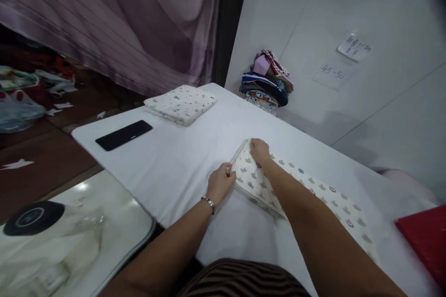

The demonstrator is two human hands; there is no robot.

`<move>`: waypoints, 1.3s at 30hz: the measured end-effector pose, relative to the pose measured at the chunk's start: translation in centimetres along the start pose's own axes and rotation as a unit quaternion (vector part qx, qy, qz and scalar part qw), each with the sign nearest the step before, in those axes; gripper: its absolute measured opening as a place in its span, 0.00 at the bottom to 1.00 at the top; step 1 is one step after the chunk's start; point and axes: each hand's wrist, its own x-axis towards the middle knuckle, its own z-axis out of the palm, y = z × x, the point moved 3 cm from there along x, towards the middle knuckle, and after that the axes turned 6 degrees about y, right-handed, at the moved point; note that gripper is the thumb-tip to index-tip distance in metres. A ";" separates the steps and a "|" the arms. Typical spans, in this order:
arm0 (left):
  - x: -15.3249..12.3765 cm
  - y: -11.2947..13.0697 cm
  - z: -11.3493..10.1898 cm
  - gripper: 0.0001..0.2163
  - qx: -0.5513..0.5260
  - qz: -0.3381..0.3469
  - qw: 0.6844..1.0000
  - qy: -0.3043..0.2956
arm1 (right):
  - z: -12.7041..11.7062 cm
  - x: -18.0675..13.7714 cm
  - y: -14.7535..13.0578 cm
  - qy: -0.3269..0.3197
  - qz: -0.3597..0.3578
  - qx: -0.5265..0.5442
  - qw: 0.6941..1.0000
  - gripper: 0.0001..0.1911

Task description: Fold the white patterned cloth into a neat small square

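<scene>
Phone (123, 135): lay on the white table (184, 162).
Folded cloth (179, 104): rested near it.
Left hand (220, 183): pinched the near left corner of the patterned cloth (253, 177).
Patterned cloth: lay on the table, stretching rightward.
Right hand (260, 150): curled at its far corner; whether pinching, I couldn't tell.

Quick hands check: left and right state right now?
Left hand: closed, pinching the near corner of the patterned cloth.
Right hand: closed, fingers curled on the same cloth's far corner.
</scene>
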 end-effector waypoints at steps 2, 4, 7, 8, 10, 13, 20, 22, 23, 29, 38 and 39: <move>0.1 -0.1 0.1 0.12 -0.009 0.002 1.000 -0.003 | -0.5 -1.1 -0.3 0.031 -0.013 0.053 0.998 0.18; 0.2 -0.1 0.1 0.12 -0.019 0.003 1.000 -0.006 | -0.9 -3.3 -0.6 0.041 -0.022 0.131 0.990 0.18; 0.3 -0.2 0.2 0.12 -0.024 0.006 1.000 -0.009 | -1.7 -8.0 -1.5 0.012 -0.026 0.243 0.969 0.17; 0.3 -0.2 0.2 0.12 -0.026 0.007 1.000 -0.010 | -2.1 -9.6 -1.9 -0.001 -0.036 0.260 0.965 0.16; 0.3 -0.2 0.2 0.12 -0.033 0.013 0.999 -0.011 | -2.8 -12.6 -2.7 -0.017 -0.061 0.262 0.963 0.15; 0.3 -0.3 0.1 0.11 -0.045 0.022 0.999 -0.004 | -3.7 -15.3 -3.7 -0.016 -0.089 0.229 0.969 0.13; 0.3 -0.3 0.1 0.13 -0.104 -0.011 0.994 -0.012 | -2.8 -15.9 -4.8 0.006 -0.092 0.157 0.983 0.12; 0.1 -0.3 0.1 0.13 -0.145 -0.049 0.988 -0.033 | -2.6 -15.8 -4.8 0.014 -0.090 0.165 0.982 0.11; -0.2 -0.3 0.1 0.13 -0.165 -0.070 0.983 -0.046 | -2.5 -15.8 -4.7 0.015 -0.087 0.173 0.981 0.11; -2.8 -0.3 0.1 0.16 -0.215 -0.135 0.962 -0.101 | -2.4 -15.8 -4.2 0.022 -0.069 0.228 0.971 0.10; -2.9 0.1 1.0 0.13 -0.183 -0.105 0.973 -0.089 | -2.1 -15.7 -4.1 0.039 -0.071 0.275 0.958 0.11; -2.8 0.2 0.9 0.13 -0.177 -0.104 0.975 -0.084 | -2.1 -15.6 -4.1 0.040 -0.067 0.276 0.958 0.11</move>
